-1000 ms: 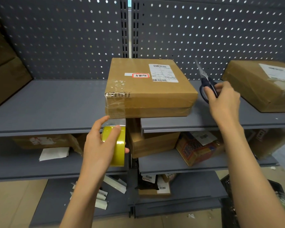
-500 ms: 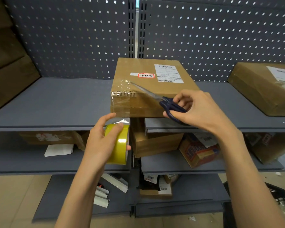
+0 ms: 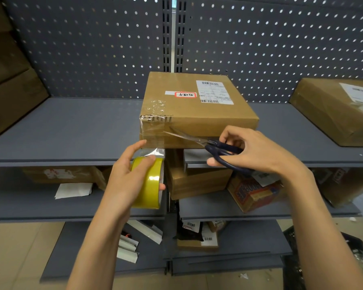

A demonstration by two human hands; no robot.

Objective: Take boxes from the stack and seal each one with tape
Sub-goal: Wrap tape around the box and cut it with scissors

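While left hand (image 3: 127,181) grips tape roll (image 3: 150,183) near shelf (image 3: 71,130) edge, right hand (image 3: 254,151) holds scissors (image 3: 199,141) against box (image 3: 197,109) front; strip applied, uncut. Other boxes probably remain.

1. The box (image 3: 197,109) is sitting on the top shelf (image 3: 71,130), at its front edge, before the pegboard (image 3: 92,49).
2. The tape roll (image 3: 150,182) is hanging just below and before the box's left corner (a strip is joining them).
3. The scissors (image 3: 214,147) are lying against the box's front face, right of the roll.
4. Another box (image 3: 340,109) is sitting well apart on the right.
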